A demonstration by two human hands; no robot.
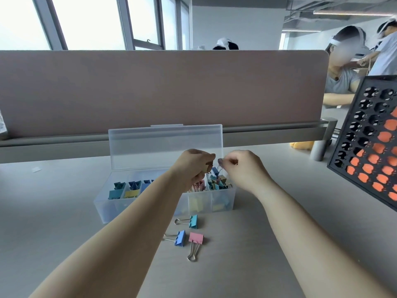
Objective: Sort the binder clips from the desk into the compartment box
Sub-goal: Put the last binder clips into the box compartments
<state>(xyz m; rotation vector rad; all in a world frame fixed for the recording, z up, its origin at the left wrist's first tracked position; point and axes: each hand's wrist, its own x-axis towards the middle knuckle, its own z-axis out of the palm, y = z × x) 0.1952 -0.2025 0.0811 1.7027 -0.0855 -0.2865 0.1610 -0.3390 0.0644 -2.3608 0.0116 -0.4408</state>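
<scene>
Left hand (193, 166) and right hand (245, 168) pinch one blue binder clip's (215, 170) handles over the clear compartment box (103, 203). Three loose clips (196, 237) lie on the tabletop (257, 244) between the forearms.

Pinched clip (215, 170), apparently blue, half-hidden.

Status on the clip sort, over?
Left hand, right hand pinch small blue binder clip over clear plastic compartment box. Teal clip, larger blue clip, pink clip on grey desk. Nothing blocking.
</scene>
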